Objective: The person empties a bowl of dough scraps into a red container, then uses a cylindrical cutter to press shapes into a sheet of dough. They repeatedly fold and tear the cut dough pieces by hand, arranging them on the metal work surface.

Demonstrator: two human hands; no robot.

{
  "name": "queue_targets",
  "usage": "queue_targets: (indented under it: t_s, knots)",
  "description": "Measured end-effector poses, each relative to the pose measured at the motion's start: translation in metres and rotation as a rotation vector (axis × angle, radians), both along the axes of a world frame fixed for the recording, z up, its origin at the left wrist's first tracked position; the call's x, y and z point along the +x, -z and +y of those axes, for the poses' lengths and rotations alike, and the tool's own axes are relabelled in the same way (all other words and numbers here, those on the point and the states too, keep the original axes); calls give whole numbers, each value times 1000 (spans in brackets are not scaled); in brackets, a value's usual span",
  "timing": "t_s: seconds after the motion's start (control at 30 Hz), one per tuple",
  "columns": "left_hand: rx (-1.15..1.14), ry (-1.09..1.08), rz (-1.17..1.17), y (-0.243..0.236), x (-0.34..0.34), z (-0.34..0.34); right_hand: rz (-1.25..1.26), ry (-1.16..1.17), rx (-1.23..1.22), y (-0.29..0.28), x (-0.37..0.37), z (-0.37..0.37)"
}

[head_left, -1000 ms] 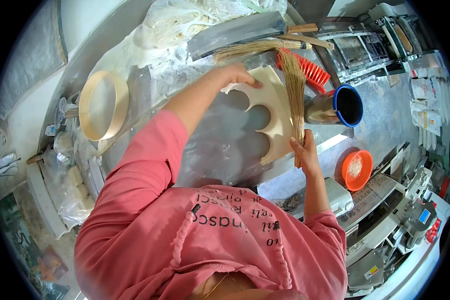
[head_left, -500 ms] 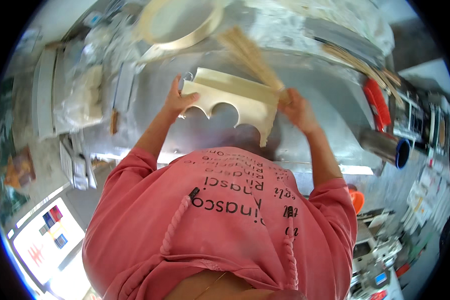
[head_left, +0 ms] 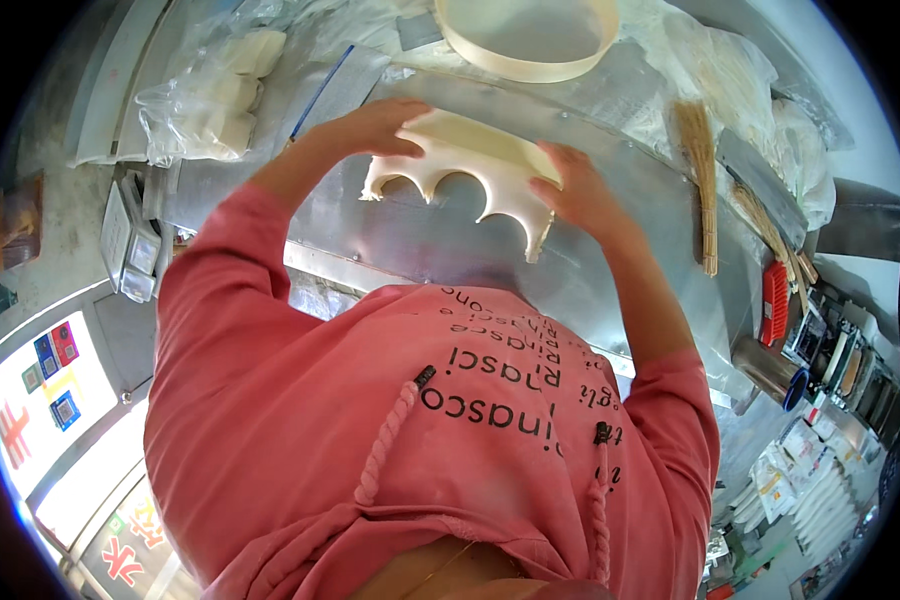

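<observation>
Left hand (head_left: 378,128), right hand (head_left: 582,195): grasping cream, scalloped, flat dough sheet (head_left: 470,157) | near edge: showing finished cutouts | far side: lying uncut

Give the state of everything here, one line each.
Dough sheet: scalloped along its near edge
Left hand: on the sheet's left end, grip unclear
Right hand: on the sheet's right end, grip unclear
Straw brush: unheld, bristles pointing away
Round hoop: unheld, partly cropped
Clear bag: pale blocks inside
Red brush: unheld
Metal cylinder: unheld
</observation>
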State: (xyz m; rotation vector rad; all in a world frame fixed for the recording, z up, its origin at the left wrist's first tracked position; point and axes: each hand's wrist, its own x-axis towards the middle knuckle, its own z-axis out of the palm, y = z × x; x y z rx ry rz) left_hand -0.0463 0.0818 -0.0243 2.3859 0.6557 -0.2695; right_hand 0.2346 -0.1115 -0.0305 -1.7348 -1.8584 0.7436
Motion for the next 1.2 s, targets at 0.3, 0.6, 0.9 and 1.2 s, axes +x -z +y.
queue_targets:
  t_s: [0.3, 0.6, 0.9, 1.2]
  knots:
    - [-60, 194, 387, 1, 18, -12, -140, -237, -478, 29, -45, 51]
    - [73, 86, 143, -12, 8, -46, -276, -325, -496, 17, -69, 61]
    - [-40, -25, 380, -12, 9, -56, -353, -326, -462, 22, -79, 58]
    - [276, 66, 102, -5, -8, -82, -461, -292, -411, 7, -98, 52]
